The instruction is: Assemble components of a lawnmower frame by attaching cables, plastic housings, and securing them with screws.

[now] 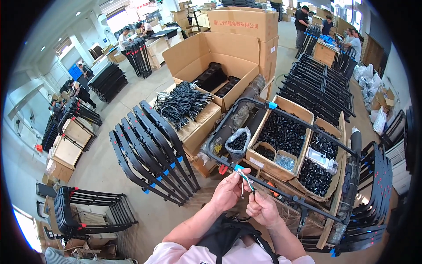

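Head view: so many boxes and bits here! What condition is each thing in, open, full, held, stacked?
Left hand: closed on the thin wires.
Right hand: pinching the same wires lower down.
Thin wires: held between both hands.
Large cardboard box: flaps open, black parts inside.
Box of small black parts: open, nearly full.
Black cables: bundled, piled on a carton.
Black frames: standing in a leaning row.
Plastic bag: open, holding black pieces.

A thin bundle of green and white wires [245,179] is held upright and slightly tilted, pinched near its upper end and again lower down, with a loose loop hanging between. Its top lies just beside a blue tape tag [238,167] on a black tubular frame [281,115].
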`<state>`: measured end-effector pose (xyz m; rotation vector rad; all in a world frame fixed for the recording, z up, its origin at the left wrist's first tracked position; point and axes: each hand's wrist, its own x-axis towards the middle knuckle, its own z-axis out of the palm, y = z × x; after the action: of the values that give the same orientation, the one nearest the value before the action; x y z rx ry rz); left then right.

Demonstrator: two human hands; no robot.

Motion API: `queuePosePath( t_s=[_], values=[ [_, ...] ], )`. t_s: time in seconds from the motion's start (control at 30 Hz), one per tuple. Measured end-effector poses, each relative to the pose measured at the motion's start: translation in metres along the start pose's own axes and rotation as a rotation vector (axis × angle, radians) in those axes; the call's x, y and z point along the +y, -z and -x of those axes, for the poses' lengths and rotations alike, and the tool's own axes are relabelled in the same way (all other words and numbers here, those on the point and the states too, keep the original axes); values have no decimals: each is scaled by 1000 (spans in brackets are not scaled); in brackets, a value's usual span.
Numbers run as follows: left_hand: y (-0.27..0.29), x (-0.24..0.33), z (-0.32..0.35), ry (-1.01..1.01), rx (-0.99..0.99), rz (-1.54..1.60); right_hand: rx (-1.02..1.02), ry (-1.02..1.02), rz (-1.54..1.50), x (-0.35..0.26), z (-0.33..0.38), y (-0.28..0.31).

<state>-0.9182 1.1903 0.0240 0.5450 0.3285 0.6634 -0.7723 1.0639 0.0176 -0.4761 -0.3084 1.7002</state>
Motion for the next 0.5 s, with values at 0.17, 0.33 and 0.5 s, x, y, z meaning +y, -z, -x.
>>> queuePosePath(
  t_s=[0.17,0.33,0.5],
  values=[
    [18,7,-5,61,93,-169,69,-23,186,6,-10,4],
    [53,26,-14,132,-22,-534,208,-67,491,24,-31,17],
    [106,38,-17,392,-134,-569,358,-227,748,59,-57,49]
  ],
)
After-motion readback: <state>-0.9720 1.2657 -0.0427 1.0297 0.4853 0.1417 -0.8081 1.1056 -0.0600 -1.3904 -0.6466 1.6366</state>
